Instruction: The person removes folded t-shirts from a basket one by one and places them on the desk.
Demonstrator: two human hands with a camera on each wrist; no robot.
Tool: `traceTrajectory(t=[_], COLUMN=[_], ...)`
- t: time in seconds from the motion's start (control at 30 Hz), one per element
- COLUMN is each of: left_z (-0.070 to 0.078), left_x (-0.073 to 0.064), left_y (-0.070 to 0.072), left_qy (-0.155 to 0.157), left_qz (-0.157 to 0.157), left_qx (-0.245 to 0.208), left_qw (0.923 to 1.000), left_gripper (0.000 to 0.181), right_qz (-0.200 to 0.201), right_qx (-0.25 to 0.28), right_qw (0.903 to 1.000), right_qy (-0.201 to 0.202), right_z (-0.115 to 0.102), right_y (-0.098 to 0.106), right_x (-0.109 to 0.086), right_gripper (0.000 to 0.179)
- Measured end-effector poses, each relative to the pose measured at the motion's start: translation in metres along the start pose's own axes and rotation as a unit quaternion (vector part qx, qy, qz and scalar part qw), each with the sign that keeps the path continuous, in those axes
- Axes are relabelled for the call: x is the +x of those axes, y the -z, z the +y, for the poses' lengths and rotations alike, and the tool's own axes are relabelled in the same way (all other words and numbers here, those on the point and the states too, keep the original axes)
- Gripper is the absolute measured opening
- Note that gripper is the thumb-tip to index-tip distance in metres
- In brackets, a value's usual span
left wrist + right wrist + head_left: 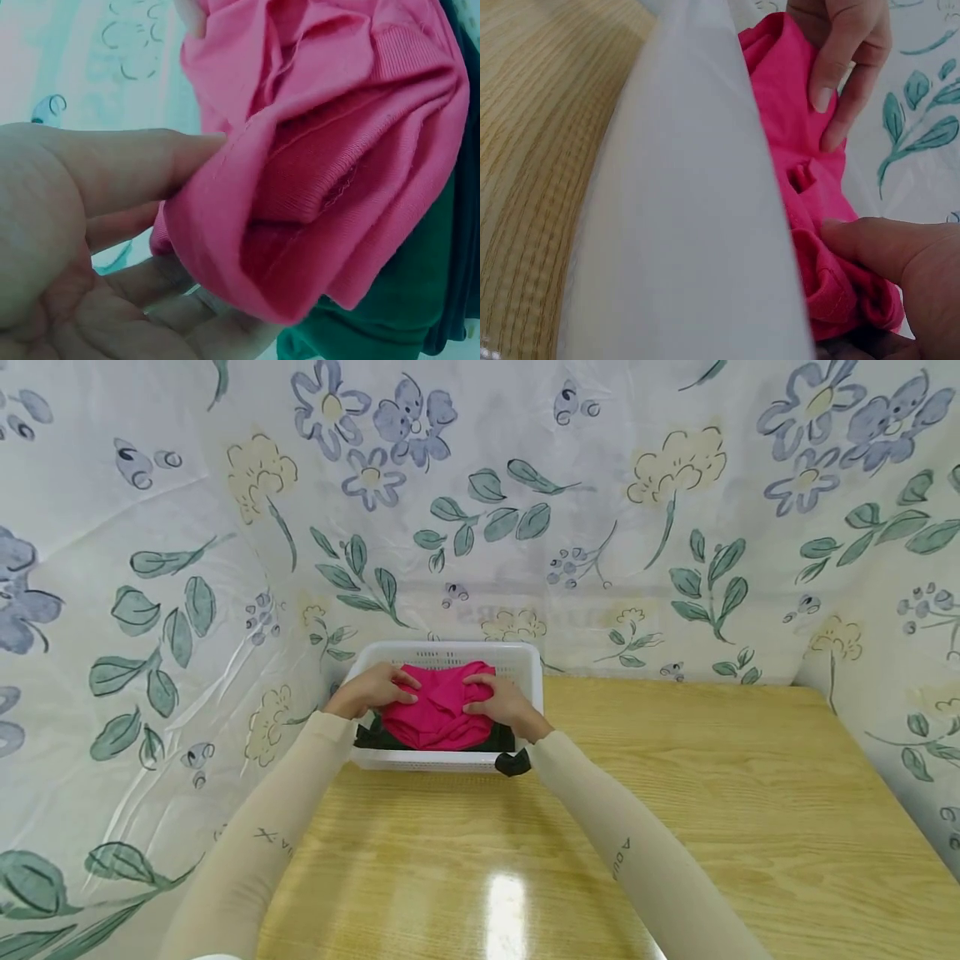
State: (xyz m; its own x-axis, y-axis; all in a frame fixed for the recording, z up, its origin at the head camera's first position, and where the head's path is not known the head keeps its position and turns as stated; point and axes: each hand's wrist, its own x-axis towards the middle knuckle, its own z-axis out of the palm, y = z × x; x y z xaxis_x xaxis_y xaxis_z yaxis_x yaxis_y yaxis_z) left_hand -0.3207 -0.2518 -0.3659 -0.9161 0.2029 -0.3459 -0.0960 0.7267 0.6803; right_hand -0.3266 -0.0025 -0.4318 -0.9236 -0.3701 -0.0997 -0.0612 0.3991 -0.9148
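Observation:
A bright pink garment [442, 706] with ribbed edging lies bunched in folds inside a white plastic basket [427, 761]. At its left edge my left hand [377, 684] pinches the fabric; the left wrist view shows the thumb on top and the other fingers beneath. My right hand [502, 700] holds the opposite edge, its thumb [866, 240] pressed onto the cloth and its other fingers partly hidden below. Under the pink garment show a green cloth [390, 300] and dark cloth [378, 740]. In the right wrist view, the basket's wall hides part of the garment.
Dark fabric [513, 764] hangs over the basket's front right rim. The basket stands at the back left of a wood-grain table [675, 793], close to a flower-printed sheet [585, 527] that hangs behind and along the sides.

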Motion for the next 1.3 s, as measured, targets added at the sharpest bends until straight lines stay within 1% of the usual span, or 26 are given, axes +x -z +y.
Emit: traceTrajectory(t=[0.13,0.27,0.43,0.6,0.77,1.0,1.17,1.3], left_z=[-0.008,-0.014,-0.019,-0.021,-0.022,-0.016,-0.010,-0.006], left_x=[0.000,-0.001,-0.007,-0.012,-0.014,-0.017,-0.019,-0.022], left_y=[0.000,0.002,0.004,0.007,0.009,0.007,0.003,-0.001], left_qy=[0.007,0.009,0.006,0.005,0.001,-0.013,-0.023,-0.031], left_qz=[0.017,0.031,0.040,0.046,0.041,0.045,0.047,0.047], left_qx=[-0.019,-0.044,-0.080,-0.108,-0.145,-0.145,-0.144,-0.146], left_qw=[0.9997,0.9985,0.9960,0.9931,0.9886,0.9883,0.9882,0.9877], left_gripper=[0.043,0.045,0.046,0.046,0.049,0.048,0.047,0.047], right_qz=[0.009,0.024,0.028,0.022,0.019,0.016,0.011,0.011], right_qx=[-0.014,-0.028,-0.021,-0.007,-0.007,-0.013,0.005,0.012], right_qw=[0.9999,0.9993,0.9991,0.9995,0.9995,0.9992,0.9989,0.9990], right_qy=[0.001,0.012,0.023,0.020,0.022,0.034,0.045,0.042], right_z=[0.000,-0.001,-0.005,-0.006,-0.008,-0.011,-0.011,-0.013], right_y=[-0.001,0.000,0.006,0.013,0.021,0.032,0.040,0.046], right_x=[0.001,0.001,-0.002,-0.003,-0.006,-0.012,-0.018,-0.025], right_gripper=[0.046,0.043,0.042,0.043,0.042,0.042,0.042,0.042])
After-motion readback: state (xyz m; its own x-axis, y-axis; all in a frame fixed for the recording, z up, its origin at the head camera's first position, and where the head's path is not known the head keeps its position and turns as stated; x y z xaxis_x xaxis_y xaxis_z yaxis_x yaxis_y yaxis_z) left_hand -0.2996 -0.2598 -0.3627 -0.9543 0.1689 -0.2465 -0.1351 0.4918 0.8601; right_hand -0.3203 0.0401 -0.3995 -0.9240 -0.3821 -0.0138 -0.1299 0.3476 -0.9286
